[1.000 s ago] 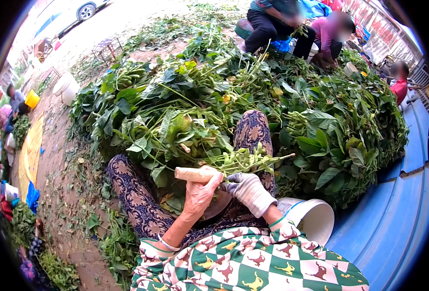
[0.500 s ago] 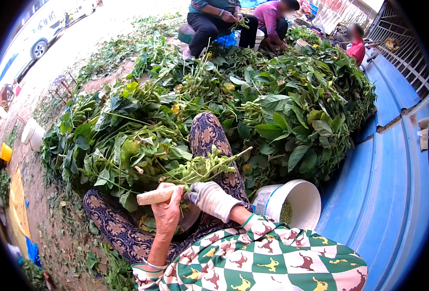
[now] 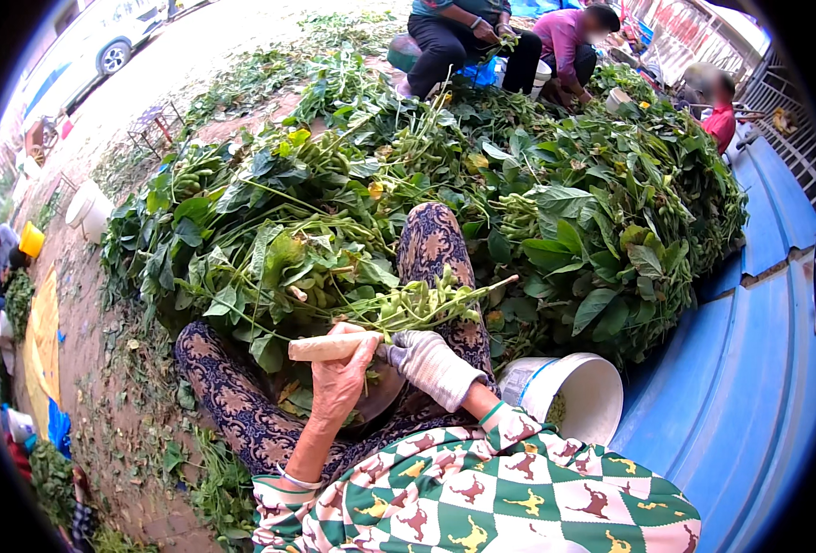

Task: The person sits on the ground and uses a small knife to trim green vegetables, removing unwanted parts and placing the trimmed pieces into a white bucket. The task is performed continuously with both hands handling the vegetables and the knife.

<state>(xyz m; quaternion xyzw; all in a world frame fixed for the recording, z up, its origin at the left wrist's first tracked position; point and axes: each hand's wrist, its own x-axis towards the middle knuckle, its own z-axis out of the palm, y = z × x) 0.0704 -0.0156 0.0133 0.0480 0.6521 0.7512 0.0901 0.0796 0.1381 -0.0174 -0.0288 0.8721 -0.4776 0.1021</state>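
Observation:
My bare left hand (image 3: 339, 385) is closed round a thick, pale wooden handle (image 3: 317, 347); whatever joins its other end is hidden by my hands. Right beside it, my right hand (image 3: 434, 367), in a grey-white glove, has its fingers curled round the lower end of a soybean stalk (image 3: 440, 302). Green pods hang along that stalk, which points up and to the right over my patterned knee. Below my hands, between my legs, part of a metal basin (image 3: 382, 392) shows.
A heap of cut soybean plants (image 3: 555, 221) fills the ground before me. At my right lies a tilted white bucket (image 3: 578, 396) with pods inside, next to blue metal sheets (image 3: 712, 369). Several people sit beyond the heap. A white bucket (image 3: 88, 210) stands far left.
The view has shifted, so the whole scene sits a little further right. Both hands keep their holds, close together, on the wooden handle and the soybean stalk.

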